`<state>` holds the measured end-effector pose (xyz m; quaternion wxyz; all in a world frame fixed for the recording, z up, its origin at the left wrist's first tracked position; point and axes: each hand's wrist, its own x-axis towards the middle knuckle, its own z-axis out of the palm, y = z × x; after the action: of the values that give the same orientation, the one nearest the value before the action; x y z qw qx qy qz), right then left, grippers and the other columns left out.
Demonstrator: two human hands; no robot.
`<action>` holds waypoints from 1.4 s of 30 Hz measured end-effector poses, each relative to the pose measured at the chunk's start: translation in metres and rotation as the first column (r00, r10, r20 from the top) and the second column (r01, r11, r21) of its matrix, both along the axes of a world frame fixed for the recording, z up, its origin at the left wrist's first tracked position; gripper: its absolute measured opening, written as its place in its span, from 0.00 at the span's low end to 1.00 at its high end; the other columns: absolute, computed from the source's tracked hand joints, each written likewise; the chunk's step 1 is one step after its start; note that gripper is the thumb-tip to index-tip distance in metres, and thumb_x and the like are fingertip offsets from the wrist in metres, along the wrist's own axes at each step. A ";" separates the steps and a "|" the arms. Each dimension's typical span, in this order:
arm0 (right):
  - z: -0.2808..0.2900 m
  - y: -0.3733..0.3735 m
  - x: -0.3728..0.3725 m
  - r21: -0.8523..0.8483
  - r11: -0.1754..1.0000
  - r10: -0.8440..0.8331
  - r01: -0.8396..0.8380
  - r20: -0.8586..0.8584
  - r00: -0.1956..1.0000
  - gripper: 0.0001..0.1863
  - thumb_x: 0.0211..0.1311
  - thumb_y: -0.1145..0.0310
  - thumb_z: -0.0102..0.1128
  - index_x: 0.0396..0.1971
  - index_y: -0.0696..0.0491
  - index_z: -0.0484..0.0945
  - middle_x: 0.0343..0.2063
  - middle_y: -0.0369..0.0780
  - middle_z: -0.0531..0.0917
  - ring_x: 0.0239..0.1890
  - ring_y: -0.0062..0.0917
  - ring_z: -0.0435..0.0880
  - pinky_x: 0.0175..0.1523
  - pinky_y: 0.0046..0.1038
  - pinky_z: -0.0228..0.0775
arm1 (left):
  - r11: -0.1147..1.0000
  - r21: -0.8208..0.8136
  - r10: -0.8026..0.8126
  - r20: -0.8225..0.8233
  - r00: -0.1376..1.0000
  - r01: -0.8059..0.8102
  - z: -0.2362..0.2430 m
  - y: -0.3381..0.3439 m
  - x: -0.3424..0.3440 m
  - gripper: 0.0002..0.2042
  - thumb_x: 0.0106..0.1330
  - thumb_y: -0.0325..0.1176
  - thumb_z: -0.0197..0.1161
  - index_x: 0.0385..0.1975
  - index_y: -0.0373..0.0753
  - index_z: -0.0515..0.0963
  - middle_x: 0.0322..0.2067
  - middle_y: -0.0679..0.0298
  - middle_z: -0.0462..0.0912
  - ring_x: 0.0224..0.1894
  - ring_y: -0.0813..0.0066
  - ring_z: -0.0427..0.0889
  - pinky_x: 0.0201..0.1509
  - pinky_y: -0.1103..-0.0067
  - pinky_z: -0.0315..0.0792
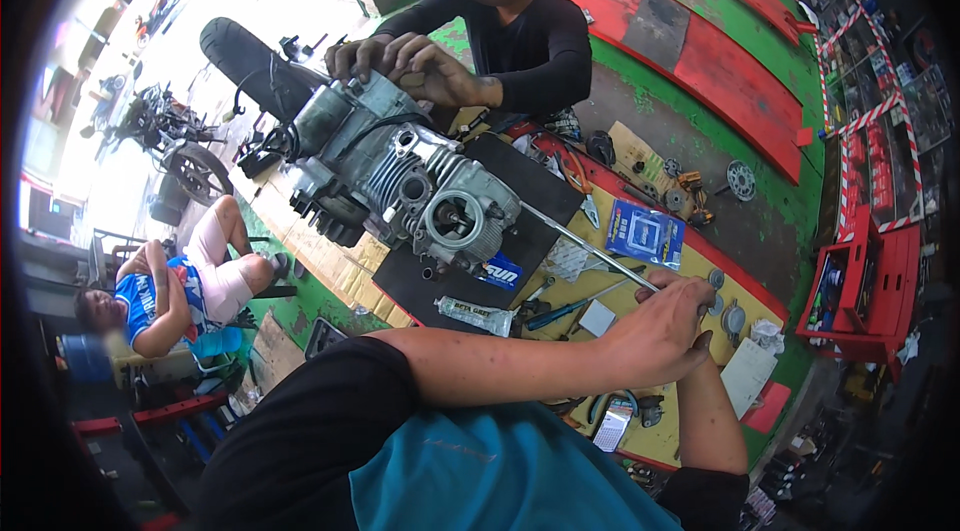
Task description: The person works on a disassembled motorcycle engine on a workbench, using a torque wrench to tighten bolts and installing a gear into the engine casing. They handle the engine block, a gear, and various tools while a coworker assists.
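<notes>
A long metal bar (590,247) runs from the side of a grey engine (410,176) toward me. My left hand (662,323) is closed round its near end. Against it, partly hidden by the left, is my right hand (698,336), its fingers curled at the same end. The engine's round open housing (462,221) faces me. Across the bench, a person in black rests both hands (415,66) on the engine's top. Under the engine lies a black mat (440,296). Where the bar meets the engine is too small to make out.
Around the bar lie pliers (580,181), a blue packet (647,233), a white tube (475,317), a screwdriver (580,311) and several round metal parts (733,319). A calculator (612,428) lies near me. At left a person sits; at right stands a red cabinet (860,291).
</notes>
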<state>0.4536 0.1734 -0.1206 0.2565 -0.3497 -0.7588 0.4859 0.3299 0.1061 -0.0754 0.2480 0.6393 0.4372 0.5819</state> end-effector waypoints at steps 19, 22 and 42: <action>-0.001 -0.011 -0.009 0.015 0.985 -0.171 0.173 -0.057 0.984 0.22 0.55 0.69 0.79 0.39 0.54 0.69 0.23 0.33 0.76 0.29 0.21 0.78 0.39 0.28 0.76 | 0.942 -0.334 -0.103 -0.180 0.978 0.038 0.002 0.012 -0.002 0.13 0.69 0.23 0.47 0.51 0.27 0.62 0.39 0.38 0.80 0.46 0.37 0.81 0.50 0.56 0.75; -0.005 -0.013 -0.007 0.012 0.978 -0.207 0.208 -0.068 0.976 0.24 0.56 0.68 0.79 0.41 0.54 0.69 0.24 0.33 0.76 0.29 0.22 0.77 0.40 0.29 0.76 | 0.957 -0.292 -0.072 -0.250 0.966 -0.004 -0.007 0.013 0.005 0.14 0.69 0.24 0.47 0.52 0.27 0.62 0.39 0.38 0.81 0.44 0.38 0.82 0.49 0.55 0.74; -0.065 -0.018 0.002 0.227 0.908 -0.360 0.351 -0.004 0.933 0.25 0.55 0.68 0.78 0.47 0.55 0.71 0.32 0.36 0.79 0.34 0.24 0.79 0.41 0.28 0.74 | 0.927 -0.311 -0.258 -0.129 0.958 0.208 0.010 0.017 -0.021 0.31 0.66 0.28 0.64 0.64 0.27 0.55 0.46 0.41 0.80 0.53 0.44 0.82 0.56 0.59 0.76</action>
<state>0.4558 0.1557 -0.1854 0.3639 -0.4601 -0.7371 0.3355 0.3086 0.1227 -0.0659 0.3704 0.6891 0.4591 0.4209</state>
